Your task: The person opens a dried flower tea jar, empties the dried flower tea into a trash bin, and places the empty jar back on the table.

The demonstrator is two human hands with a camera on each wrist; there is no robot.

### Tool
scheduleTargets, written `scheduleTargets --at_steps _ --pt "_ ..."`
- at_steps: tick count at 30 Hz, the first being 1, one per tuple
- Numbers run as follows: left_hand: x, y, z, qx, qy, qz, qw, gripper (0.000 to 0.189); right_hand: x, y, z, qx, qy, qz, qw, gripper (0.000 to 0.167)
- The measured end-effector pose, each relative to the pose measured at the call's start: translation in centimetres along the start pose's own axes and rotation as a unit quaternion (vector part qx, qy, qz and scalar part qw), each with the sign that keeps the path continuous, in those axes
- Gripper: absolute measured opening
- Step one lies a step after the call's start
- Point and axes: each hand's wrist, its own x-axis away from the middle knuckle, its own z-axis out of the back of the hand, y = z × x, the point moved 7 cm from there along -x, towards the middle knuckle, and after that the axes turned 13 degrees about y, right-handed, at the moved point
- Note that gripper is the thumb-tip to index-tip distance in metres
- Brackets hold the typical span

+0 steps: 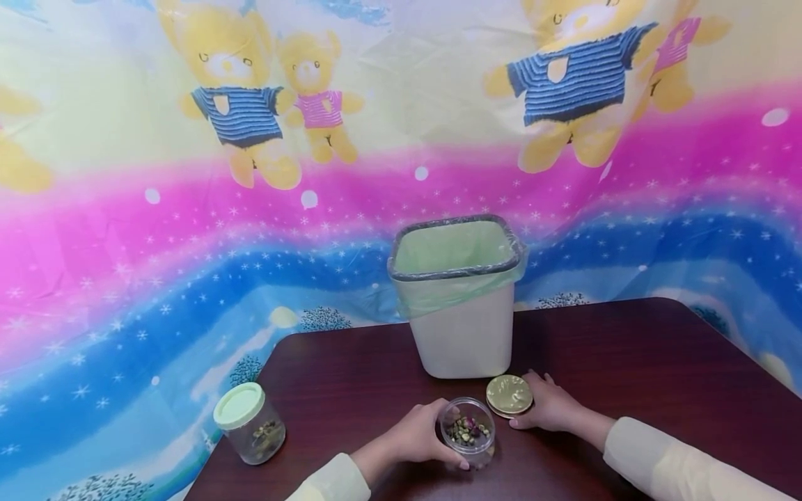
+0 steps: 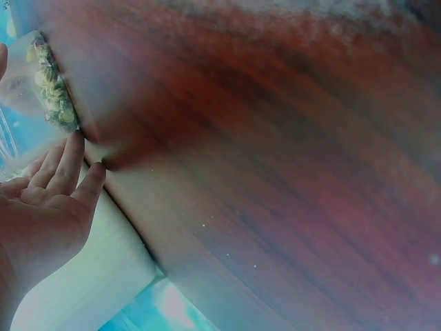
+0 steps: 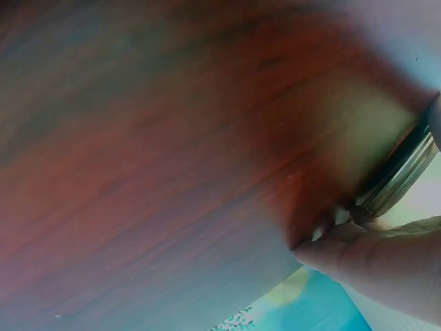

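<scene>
A clear open-topped jar (image 1: 481, 456) with dried flower buds (image 1: 468, 431) in the bottom stands on the table near its front. My left hand (image 1: 416, 435) holds it from the left, thumb along the near side and fingers round the far side. In the left wrist view, the fingertips (image 2: 74, 141) lie right by the jar's base and the buds (image 2: 52, 86). Just right of the jar is a round gold lid (image 1: 509, 394). My right hand (image 1: 551, 403) grips this lid by its right edge. The right wrist view shows its ridged rim (image 3: 403, 181) beside the fingers (image 3: 372, 255).
A white bin (image 1: 464, 334) with a pale green liner stands behind the hands. At the table's left edge is another clear jar (image 1: 266, 442) with a light green lid (image 1: 239, 406) and dried material inside. A printed bear curtain (image 1: 401, 202) hangs behind the dark red table (image 1: 601, 348).
</scene>
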Motion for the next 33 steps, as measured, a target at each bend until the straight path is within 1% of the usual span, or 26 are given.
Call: scheduleTargets --at_steps 12,17,20,26,30,33 --pt "0.0 0.0 0.0 0.005 -0.003 0.006 1.0 0.067 0.0 -0.1 0.1 0.002 -0.006 -0.006 1.0 0.092" --pt "0.0 -0.1 0.0 0.002 -0.003 0.008 1.0 0.069 -0.2 -0.1 0.0 -0.002 -0.021 -0.003 0.9998 0.092" --pt "0.0 -0.2 0.0 0.001 -0.003 0.006 1.0 0.069 -0.3 -0.2 0.3 -0.006 -0.031 -0.008 0.9995 0.091" --pt "0.1 -0.2 0.0 -0.001 -0.005 0.008 1.0 0.069 -0.7 -0.6 1.4 -0.024 -0.046 -0.033 0.9981 0.086" --pt "0.1 -0.2 0.1 0.0 -0.007 0.012 0.9999 0.069 -1.3 -1.2 2.6 -0.039 -0.047 -0.03 0.9977 0.084" --pt "0.0 -0.2 0.1 0.001 -0.007 0.011 0.9999 0.068 -2.0 -1.7 3.8 -0.045 -0.039 -0.025 0.9979 0.084"
